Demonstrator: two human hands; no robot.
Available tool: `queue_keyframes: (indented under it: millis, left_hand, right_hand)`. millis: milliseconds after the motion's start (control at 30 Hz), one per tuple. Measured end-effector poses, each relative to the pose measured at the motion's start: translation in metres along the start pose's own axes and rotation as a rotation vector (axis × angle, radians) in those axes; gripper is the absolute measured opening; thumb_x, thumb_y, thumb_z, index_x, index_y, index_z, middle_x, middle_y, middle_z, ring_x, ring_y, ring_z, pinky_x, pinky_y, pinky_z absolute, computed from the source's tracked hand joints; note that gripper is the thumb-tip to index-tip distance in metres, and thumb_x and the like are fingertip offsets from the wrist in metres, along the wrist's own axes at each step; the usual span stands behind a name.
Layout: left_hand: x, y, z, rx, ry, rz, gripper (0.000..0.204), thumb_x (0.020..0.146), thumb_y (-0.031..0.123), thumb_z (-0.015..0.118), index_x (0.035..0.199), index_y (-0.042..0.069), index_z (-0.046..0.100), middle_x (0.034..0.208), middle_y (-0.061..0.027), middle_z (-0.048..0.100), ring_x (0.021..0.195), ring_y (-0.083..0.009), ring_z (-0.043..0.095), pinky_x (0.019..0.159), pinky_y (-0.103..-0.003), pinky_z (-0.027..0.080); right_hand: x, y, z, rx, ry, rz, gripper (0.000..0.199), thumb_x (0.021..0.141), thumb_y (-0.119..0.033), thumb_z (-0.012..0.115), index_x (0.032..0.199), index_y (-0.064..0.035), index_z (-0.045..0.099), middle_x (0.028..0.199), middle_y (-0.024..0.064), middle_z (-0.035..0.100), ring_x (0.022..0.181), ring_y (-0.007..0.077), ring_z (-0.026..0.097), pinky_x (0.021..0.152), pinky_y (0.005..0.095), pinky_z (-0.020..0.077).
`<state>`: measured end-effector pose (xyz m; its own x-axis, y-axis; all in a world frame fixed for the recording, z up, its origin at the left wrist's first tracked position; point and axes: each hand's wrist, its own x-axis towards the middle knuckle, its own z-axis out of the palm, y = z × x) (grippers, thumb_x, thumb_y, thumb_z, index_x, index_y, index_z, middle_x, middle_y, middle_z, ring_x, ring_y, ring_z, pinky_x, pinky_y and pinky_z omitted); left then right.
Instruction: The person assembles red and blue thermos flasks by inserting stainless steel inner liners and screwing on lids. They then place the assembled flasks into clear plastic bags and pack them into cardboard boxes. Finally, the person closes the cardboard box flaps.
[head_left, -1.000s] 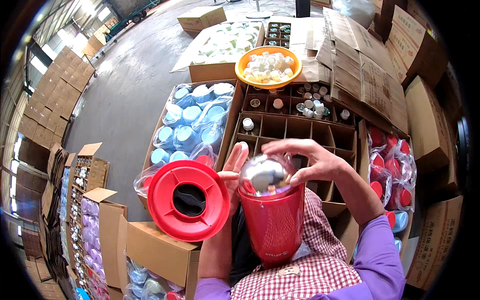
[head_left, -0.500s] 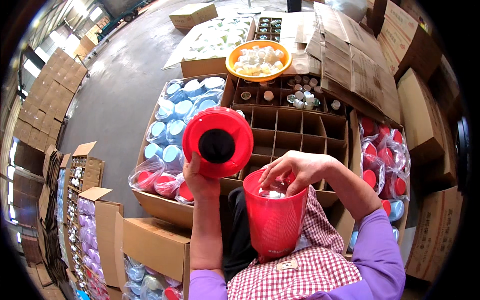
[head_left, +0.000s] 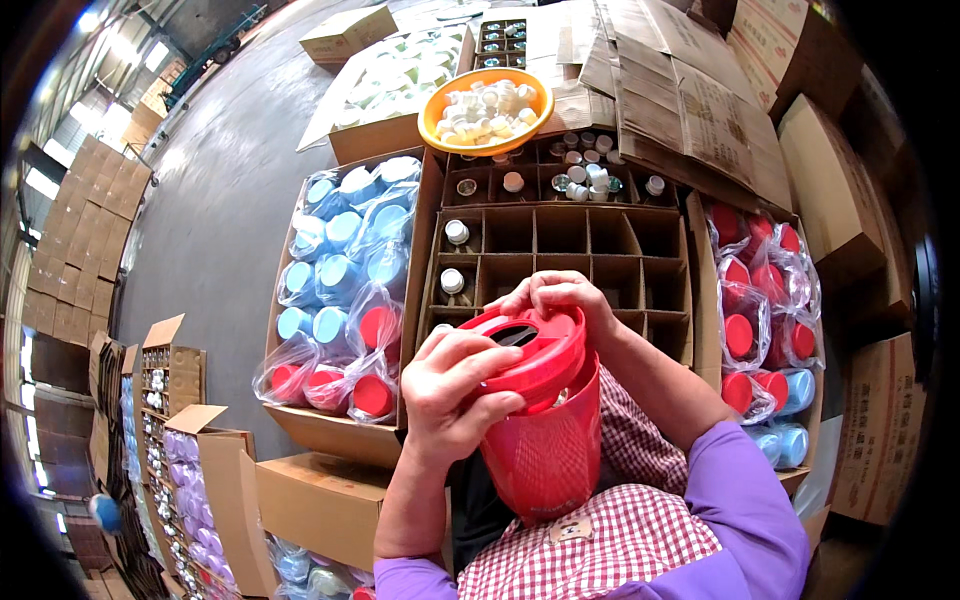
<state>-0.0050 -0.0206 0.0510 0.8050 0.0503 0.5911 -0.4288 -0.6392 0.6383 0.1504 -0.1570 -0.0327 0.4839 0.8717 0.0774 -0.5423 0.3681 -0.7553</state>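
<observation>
Head view shows, nearest, a red-and-white checked apron (head_left: 600, 545) over the person's lap, with purple sleeves (head_left: 745, 500) at the lower edge. Resting against the apron stands a red translucent plastic jug (head_left: 545, 450), upright and slightly tilted. On its mouth sits a red lid (head_left: 530, 350) with a dark opening in its top; the lid lies askew, not seated flat. The left hand (head_left: 455, 390) curls over the near left edge of the lid, fingers bent and thumb pressing its rim. The right hand (head_left: 560, 295) cups the far edge of the lid, fingers folded down onto it. Both hands grip the lid between them.

To the near left lies a closed brown carton (head_left: 320, 500), and further left open cartons (head_left: 190, 440) hold purple-topped items. Just beyond the hands, a divided cardboard box (head_left: 590, 245) with square cells holds a few small white-capped pieces in its left and far cells. Left of it, an open box (head_left: 340, 290) is packed with bagged blue and red lids. Right of it, another box (head_left: 765, 310) holds bagged red and blue lids. Farther off, an orange bowl (head_left: 485, 105) of pale small parts rests on the divider box's far rim. Flattened cardboard sheets (head_left: 680, 90) lie far right, on a grey concrete floor (head_left: 220, 170).
</observation>
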Motion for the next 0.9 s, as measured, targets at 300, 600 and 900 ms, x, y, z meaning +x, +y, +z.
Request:
queue_keyframes:
  millis: [300,600,900]
  left_hand:
    - [0.018,0.034,0.028,0.205,-0.1,-0.079,0.031,0.063,0.024,0.076,0.085,0.003,0.069,0.079,-0.0092,0.063,0.072,-0.0257,0.058,0.067,-0.035,0.047]
    - [-0.004,0.006,0.008,0.041,0.065,0.121,0.028,0.072,0.035,0.071,0.082,0.009,0.065,0.085,-0.0095,0.061,0.08,-0.0306,0.059,0.068,-0.039,0.048]
    - [-0.01,-0.005,0.035,0.054,0.21,-0.04,0.035,0.065,0.04,0.07,0.067,0.007,0.058,0.07,-0.0066,0.054,0.069,-0.028,0.053,0.055,-0.039,0.043]
  right_hand:
    - [0.004,0.016,-0.024,0.202,-0.176,-0.113,0.024,0.081,-0.016,0.051,0.065,0.0013,0.056,0.079,0.0126,0.063,0.102,0.0381,0.059,0.095,0.0495,0.0435]
    - [-0.017,-0.014,0.002,-0.538,-0.066,-0.102,0.036,0.084,-0.024,0.046,0.089,0.0062,0.065,0.102,0.0198,0.063,0.098,0.0269,0.06,0.091,0.0353,0.0445]
    - [-0.014,-0.042,0.025,-0.738,-0.083,-0.162,0.052,0.091,-0.041,0.048,0.058,-0.0014,0.049,0.064,0.0103,0.054,0.06,0.0157,0.049,0.057,0.0264,0.037]
